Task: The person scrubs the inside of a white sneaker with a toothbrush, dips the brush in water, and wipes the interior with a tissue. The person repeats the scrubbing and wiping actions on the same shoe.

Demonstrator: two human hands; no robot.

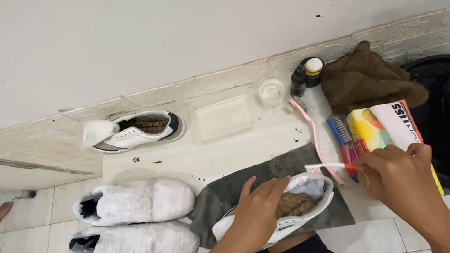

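A white sneaker (289, 209) lies on a grey towel (263, 185) on the floor, its long axis diagonal, toe toward the lower left. The left hand (257, 213) clamps over its side. The right hand (400, 174) grips a white toothbrush (328, 167), bristles pointing left above the heel.

Left hand (255, 216) lies palm-down, fingers spread and curled over the sneaker (284, 208). Right hand (400, 176) hovers just right of that sneaker, fingers pinched tight, forearm angling off to the lower right.
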